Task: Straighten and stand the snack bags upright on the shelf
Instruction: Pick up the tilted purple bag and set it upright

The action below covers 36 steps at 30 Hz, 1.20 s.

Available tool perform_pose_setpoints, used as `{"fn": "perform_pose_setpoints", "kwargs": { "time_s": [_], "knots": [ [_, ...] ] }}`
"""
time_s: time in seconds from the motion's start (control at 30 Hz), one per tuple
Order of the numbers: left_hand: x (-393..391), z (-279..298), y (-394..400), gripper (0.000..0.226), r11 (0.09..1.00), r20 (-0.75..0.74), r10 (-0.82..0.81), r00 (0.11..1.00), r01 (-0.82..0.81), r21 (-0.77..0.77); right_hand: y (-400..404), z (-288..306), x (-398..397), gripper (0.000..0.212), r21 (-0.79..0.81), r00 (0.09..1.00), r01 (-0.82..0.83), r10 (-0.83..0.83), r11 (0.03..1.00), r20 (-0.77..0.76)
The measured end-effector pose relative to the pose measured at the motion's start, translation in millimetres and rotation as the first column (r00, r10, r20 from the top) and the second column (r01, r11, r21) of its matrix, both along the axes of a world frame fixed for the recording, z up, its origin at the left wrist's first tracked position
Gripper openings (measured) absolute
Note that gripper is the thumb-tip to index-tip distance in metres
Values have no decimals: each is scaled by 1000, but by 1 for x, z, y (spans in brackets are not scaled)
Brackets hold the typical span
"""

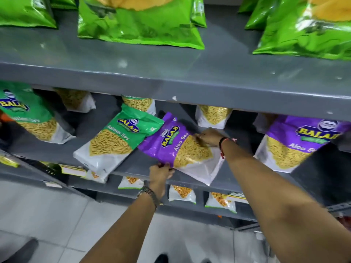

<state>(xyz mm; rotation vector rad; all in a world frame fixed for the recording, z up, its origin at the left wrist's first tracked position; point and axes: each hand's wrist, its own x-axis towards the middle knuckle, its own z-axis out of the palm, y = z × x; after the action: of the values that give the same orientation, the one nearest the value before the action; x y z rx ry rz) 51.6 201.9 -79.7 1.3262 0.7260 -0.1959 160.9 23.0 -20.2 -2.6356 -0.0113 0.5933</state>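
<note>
- The left hand (161, 172) has its fingers (168, 166) pinched on the lower edge of the purple Aloo Sev bag (171, 147).
- The right hand (208, 136) grips the same bag's upper right edge.
- The bag lies tilted on the grey middle shelf (133, 166), touching a slanted green Ratlami Sev bag (117, 137) on its left.
- Another purple bag (296, 141) leans well to the right.

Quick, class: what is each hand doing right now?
Left hand: closed on the lower edge of the purple Aloo Sev bag.
Right hand: gripping the same bag's upper right side.
</note>
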Motion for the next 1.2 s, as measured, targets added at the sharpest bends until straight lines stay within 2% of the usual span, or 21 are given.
{"fn": "perform_pose_setpoints", "kwargs": {
  "time_s": [0.13,0.23,0.3,0.4,0.47,0.57,0.67,0.8,0.87,1.03,1.2],
  "knots": [
    [6,-2,4,25,992,-30,-98,995,95,-78,3,-5,-6,48,71,992,120,-123,990,39],
    [2,-3,7,22,978,-43,-170,985,163,-133,-2,-4,-33,34,104,957,271,-279,957,77],
    [-1,-1,7,19,969,-41,-217,975,211,-128,-7,-6,-55,31,121,904,388,-403,914,142],
    [-8,4,5,21,959,-12,-250,968,246,-137,-18,-15,-96,42,264,817,497,-548,827,180],
    [-17,12,1,20,940,8,-312,950,310,-144,-23,-24,-131,45,383,742,577,-659,722,125],
    [-35,21,-8,19,907,47,-396,917,399,-133,-28,-23,-190,35,591,598,615,-797,522,81],
    [-56,35,-18,20,858,104,-481,871,492,-148,-27,-10,-243,30,701,466,631,-885,331,-1],
    [-79,55,-32,23,777,183,-605,775,624,-76,-29,-3,-293,20,816,291,575,-947,62,-133],
    [-87,61,-38,23,746,210,-639,740,663,-61,-36,-5,-311,20,813,256,580,-958,48,-126],
    [-95,69,-47,35,713,246,-671,699,700,-46,-47,-8,-330,18,792,276,605,-955,85,-108],
    [-88,69,-48,23,745,269,-642,718,667,-5,-51,-10,-316,20,803,314,587,-942,98,-114]
  ]
}}
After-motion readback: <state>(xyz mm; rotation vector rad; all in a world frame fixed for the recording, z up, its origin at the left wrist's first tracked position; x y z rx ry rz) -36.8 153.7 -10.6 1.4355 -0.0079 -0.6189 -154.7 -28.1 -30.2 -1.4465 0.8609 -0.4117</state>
